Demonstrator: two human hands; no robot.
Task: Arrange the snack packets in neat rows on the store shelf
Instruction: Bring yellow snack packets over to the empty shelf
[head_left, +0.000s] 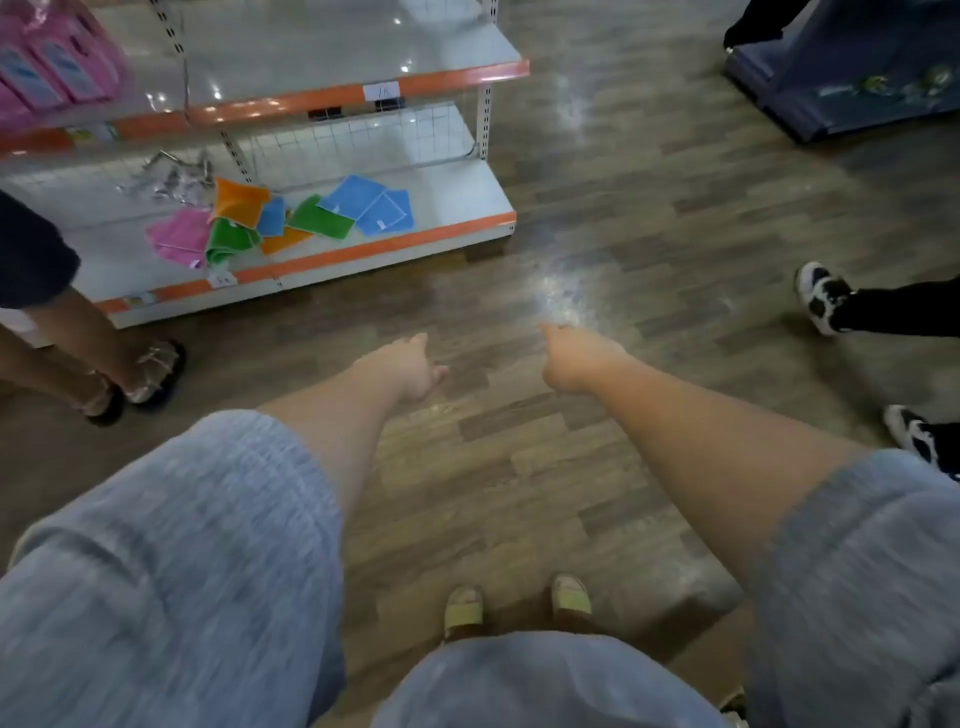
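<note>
Both my arms reach forward over the wooden floor, and neither hand holds anything. My left hand (410, 366) and my right hand (571, 358) hang with relaxed fingers, well short of the store shelf (363, 248). On its low board lies a loose heap of flat coloured packets: orange (239, 200), blue (363, 203), green (322, 218) and pink (179, 236). They overlap at odd angles. Pink packets (47, 67) hang or stand at the top left, blurred. The upper shelf board (358, 57) is bare where it shows.
A person in sandals (150, 374) stands at the left, close to the shelf's front. Another person's black-and-white sneakers (823, 299) show at the right edge. A blue display stand (857, 78) sits at the far right. Crumpled clear plastic (171, 176) lies on the low shelf.
</note>
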